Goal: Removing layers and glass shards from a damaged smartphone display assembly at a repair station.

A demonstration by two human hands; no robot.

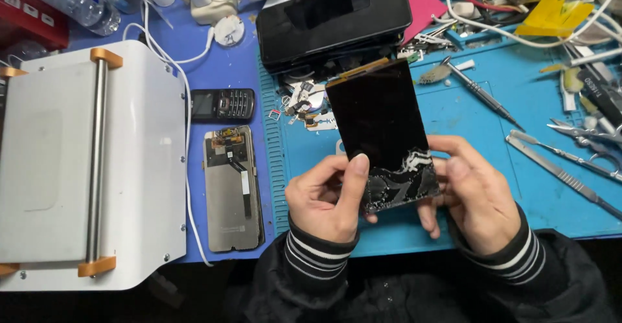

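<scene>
I hold a dark phone screen panel upright over a blue work mat; its lower end is cracked and shattered, and a thin orange strip runs along its top edge. My left hand grips the panel's lower left, thumb pressed on the glass. My right hand holds the lower right edge, fingers behind the panel. Both wrists wear dark sleeves with striped cuffs.
A white machine with a metal roller sits at left. Beside it lie a small black keypad phone and an opened phone back. A black box, screwdriver, tweezers, scissors and small parts crowd the mat.
</scene>
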